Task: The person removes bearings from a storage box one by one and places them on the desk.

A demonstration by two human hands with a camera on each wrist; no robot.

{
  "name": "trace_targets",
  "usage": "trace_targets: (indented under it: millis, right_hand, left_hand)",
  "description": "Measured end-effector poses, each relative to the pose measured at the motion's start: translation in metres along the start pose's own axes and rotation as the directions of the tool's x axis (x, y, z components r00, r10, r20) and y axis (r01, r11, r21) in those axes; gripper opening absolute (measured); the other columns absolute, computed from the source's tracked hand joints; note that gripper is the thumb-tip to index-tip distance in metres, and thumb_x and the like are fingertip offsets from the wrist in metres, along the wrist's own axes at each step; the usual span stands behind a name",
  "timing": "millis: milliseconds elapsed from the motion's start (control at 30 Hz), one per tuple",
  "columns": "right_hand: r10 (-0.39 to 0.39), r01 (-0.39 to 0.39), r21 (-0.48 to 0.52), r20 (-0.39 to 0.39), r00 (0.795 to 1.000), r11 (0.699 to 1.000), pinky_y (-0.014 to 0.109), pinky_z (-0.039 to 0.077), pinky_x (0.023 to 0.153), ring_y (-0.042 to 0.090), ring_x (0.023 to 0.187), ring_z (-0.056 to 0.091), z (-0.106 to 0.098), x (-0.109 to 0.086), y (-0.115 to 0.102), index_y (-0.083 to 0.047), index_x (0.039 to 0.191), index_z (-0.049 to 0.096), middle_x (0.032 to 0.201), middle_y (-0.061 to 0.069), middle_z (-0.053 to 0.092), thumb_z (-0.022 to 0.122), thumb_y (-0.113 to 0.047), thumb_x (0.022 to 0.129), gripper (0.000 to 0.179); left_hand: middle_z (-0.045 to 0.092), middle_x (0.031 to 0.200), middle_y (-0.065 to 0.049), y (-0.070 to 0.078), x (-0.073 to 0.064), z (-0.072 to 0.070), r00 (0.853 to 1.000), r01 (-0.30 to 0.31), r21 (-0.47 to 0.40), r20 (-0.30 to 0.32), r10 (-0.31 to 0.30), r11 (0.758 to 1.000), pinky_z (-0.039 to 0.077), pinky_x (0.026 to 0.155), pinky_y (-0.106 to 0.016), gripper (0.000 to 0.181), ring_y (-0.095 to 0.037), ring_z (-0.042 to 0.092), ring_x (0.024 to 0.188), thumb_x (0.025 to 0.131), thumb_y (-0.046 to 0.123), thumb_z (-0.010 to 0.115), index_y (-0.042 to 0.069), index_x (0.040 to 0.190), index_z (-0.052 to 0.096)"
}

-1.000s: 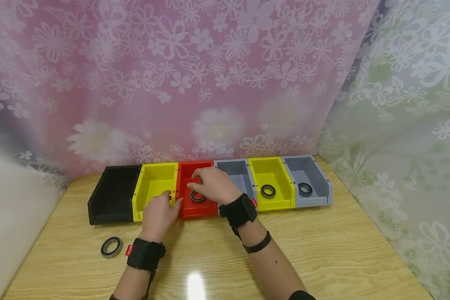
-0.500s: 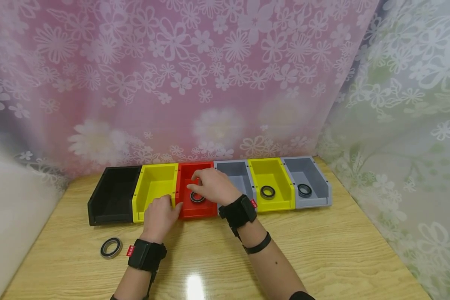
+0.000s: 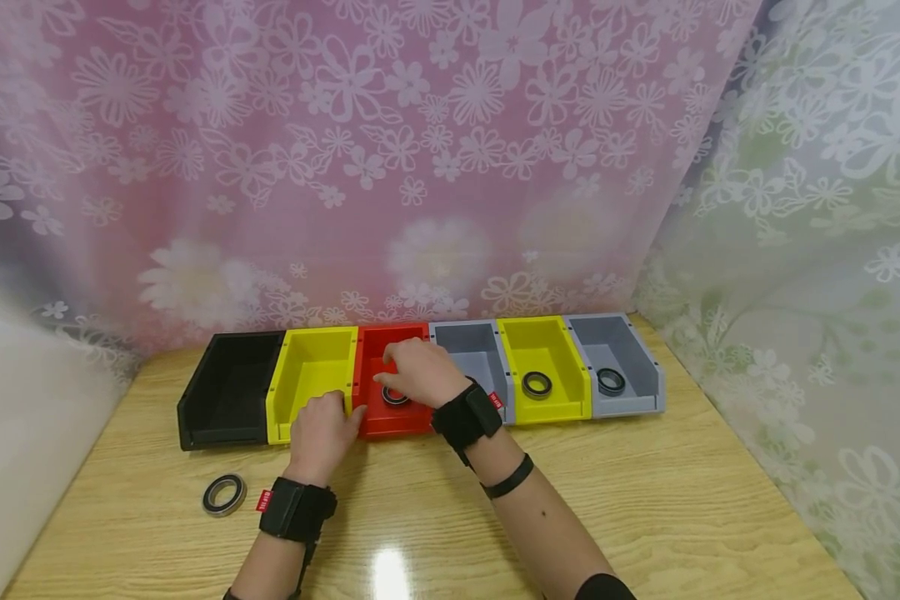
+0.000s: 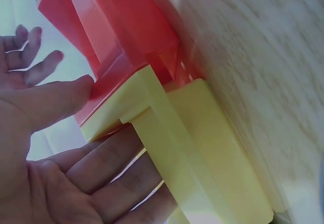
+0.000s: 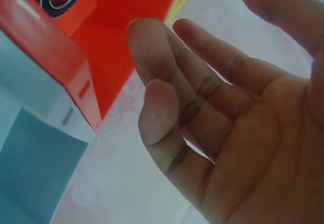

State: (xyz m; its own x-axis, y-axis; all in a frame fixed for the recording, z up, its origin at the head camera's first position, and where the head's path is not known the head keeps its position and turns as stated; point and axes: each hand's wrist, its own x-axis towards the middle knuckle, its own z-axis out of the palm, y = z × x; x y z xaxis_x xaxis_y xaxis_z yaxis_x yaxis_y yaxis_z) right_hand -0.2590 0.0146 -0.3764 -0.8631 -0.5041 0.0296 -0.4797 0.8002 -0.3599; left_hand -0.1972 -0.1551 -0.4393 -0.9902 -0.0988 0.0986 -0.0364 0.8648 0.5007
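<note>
My left hand [image 3: 321, 433] grips the adjoining walls of the left yellow bin [image 3: 318, 346] and the red bin [image 3: 390, 425]. In the left wrist view its thumb [image 4: 66, 100] lies on the red rim while the fingers [image 4: 109, 161] reach behind the yellow wall. Over the red bin hovers my right hand [image 3: 423, 371], fingers loosely bent and holding nothing. Below its fingertips a ball bearing [image 3: 394, 402], a black-faced ring with a metal edge, lies on the red floor, partly hidden in the head view. The right wrist view also shows this bearing [image 5: 50, 9].
A black bin [image 3: 228, 392] ends the row on the left. Right of the red bin stand a grey bin [image 3: 468, 333], another yellow bin [image 3: 551, 412] and another grey bin [image 3: 637, 404]. These last two hold a bearing each. One more bearing [image 3: 208, 500] lies on the wooden table [image 3: 645, 517].
My left fingers have come down onto the yellow bin's wall. The right hand and forearm have shifted slightly left over the red bin. The bearings and bins stay in place.
</note>
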Motion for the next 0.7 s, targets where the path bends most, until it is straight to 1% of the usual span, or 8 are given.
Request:
trace_targets:
  millis: [167,233,400,533,700]
  right_hand:
    - [0.022,-0.02,-0.04,0.042,0.999,0.999,0.033,0.057,0.088,0.018,0.094,0.065,0.008,0.007,-0.001,-0.008,0.126,0.071,0.115,0.006,0.073,0.077,-0.036,0.093,0.043]
    - [0.026,-0.023,-0.044,0.066,0.997,0.999,0.034,0.056,0.09,0.02,0.098,0.064,0.01,0.008,-0.002,-0.007,0.127,0.071,0.117,0.007,0.072,0.079,-0.033,0.093,0.044]
    - [0.037,-0.03,-0.06,0.111,0.993,0.998,0.034,0.056,0.085,0.019,0.094,0.06,0.018,0.013,-0.001,-0.006,0.128,0.07,0.116,0.008,0.07,0.079,-0.027,0.092,0.043]
    - [0.026,-0.012,-0.103,0.135,0.991,0.995,0.033,0.055,0.086,0.019,0.093,0.059,0.024,0.015,0.002,-0.005,0.129,0.069,0.114,0.007,0.069,0.077,-0.026,0.093,0.042]
    - [0.009,0.01,-0.136,0.134,0.991,0.991,0.03,0.051,0.079,0.018,0.086,0.056,0.032,0.017,0.005,-0.005,0.122,0.07,0.102,0.005,0.067,0.076,-0.024,0.094,0.034]
  left_hand:
    - [0.045,0.061,-0.008,0.0,0.0,0.0,1.0,0.005,0.004,0.003,-0.005,1.0,0.036,0.051,-0.031,0.033,-0.023,0.048,0.054,0.092,0.024,0.079,-0.006,0.09,0.064]
    - [0.046,0.061,-0.008,0.0,0.0,0.0,1.0,0.009,0.005,0.004,-0.009,1.0,0.037,0.052,-0.032,0.033,-0.024,0.049,0.055,0.092,0.024,0.079,-0.006,0.091,0.064]
    - [0.048,0.063,-0.009,0.001,0.0,-0.002,1.0,0.018,0.002,0.008,-0.018,1.0,0.039,0.054,-0.033,0.034,-0.025,0.05,0.057,0.093,0.025,0.079,-0.006,0.094,0.065]
    - [0.049,0.063,-0.009,0.002,0.0,-0.002,1.0,0.023,-0.001,0.018,-0.023,1.0,0.039,0.055,-0.033,0.034,-0.025,0.05,0.057,0.093,0.025,0.078,-0.006,0.095,0.065]
    - [0.048,0.063,-0.009,0.002,0.0,-0.001,1.0,0.019,0.003,0.015,-0.019,1.0,0.038,0.054,-0.032,0.034,-0.024,0.05,0.057,0.093,0.025,0.078,-0.006,0.094,0.065]
